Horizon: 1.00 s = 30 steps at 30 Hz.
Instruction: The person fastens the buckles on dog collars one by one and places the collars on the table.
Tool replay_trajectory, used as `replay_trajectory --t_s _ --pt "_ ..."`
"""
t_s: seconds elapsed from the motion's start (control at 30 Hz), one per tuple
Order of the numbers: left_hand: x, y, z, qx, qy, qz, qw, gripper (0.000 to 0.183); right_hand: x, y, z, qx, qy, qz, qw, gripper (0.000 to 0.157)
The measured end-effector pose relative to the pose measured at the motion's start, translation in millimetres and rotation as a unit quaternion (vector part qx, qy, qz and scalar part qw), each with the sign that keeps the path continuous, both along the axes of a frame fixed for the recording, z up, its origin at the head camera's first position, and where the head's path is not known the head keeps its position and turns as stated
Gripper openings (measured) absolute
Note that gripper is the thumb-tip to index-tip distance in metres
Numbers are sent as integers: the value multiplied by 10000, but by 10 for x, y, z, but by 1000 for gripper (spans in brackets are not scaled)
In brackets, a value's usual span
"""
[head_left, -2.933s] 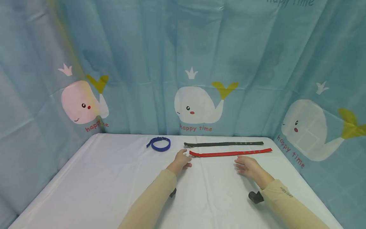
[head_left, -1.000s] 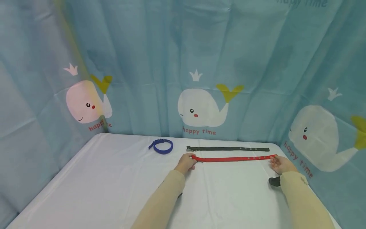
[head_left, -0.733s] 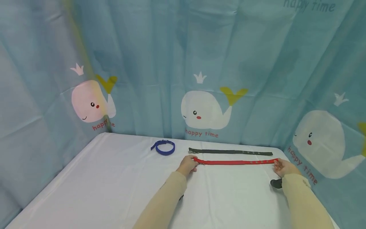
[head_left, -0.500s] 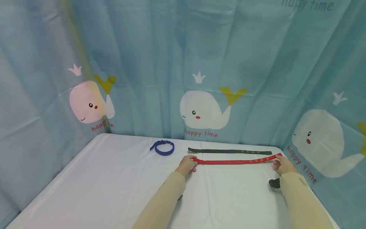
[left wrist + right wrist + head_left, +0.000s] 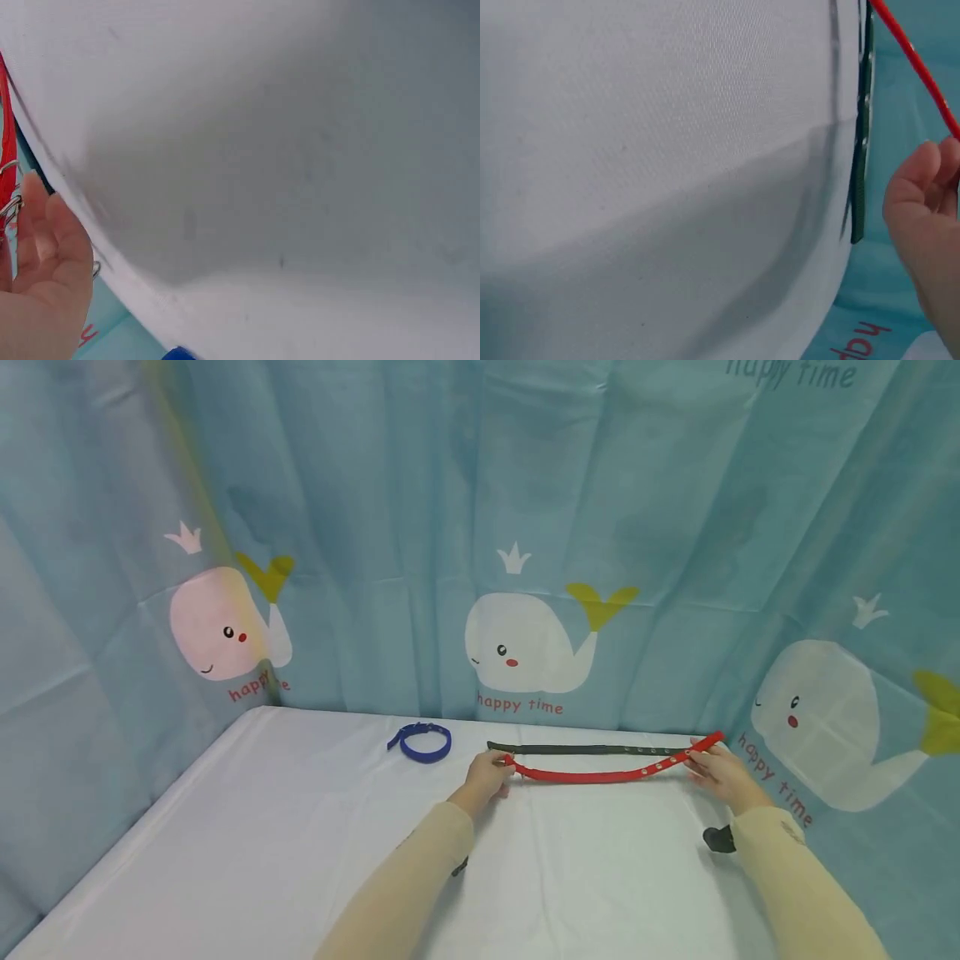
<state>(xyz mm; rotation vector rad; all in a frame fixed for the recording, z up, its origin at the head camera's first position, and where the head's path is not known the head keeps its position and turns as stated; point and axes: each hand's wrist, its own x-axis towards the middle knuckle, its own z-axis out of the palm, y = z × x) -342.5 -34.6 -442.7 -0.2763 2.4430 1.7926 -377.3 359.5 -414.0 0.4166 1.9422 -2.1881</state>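
Red strap [image 5: 577,777], nearly straight one second earlier, is now bowed over the counter [image 5: 300,843], just beside the green strap [image 5: 570,749], its left end pinched by the fingers of the left hand [image 5: 484,775] and its eyeleted end, now raised, by those of the right hand [image 5: 726,777].

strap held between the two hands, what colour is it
The strap is bright red; the head view shows it best.

Red strap [image 5: 577,777] now bowed, right end raised; middle sagging
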Motion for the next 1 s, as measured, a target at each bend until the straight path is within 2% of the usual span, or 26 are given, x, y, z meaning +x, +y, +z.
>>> replay_trajectory --t_s 0.07,0.2,0.37,0.53,0.73,1.0 --pt "39 -16 50 12 154 -149 9998 34 29 -17 34 -208 123 162 9996 46" --pt "99 -85 137 21 437 -320 9985 33 95 -52 98 -238 446 607 9969 18" --pt "184 -222 203 164 619 -300 9975 36 179 -166 163 -2 784 868 9931 18" --pt "302 -350 264 383 710 -142 9966 40 308 -318 237 62 1043 1015 9893 8" --pt "420 -468 328 595 897 148 9941 39 488 -511 301 92 1156 1057 9876 8" --pt "602 -605 366 984 969 286 9900 34 736 -778 376 100 1290 1012 9864 34"
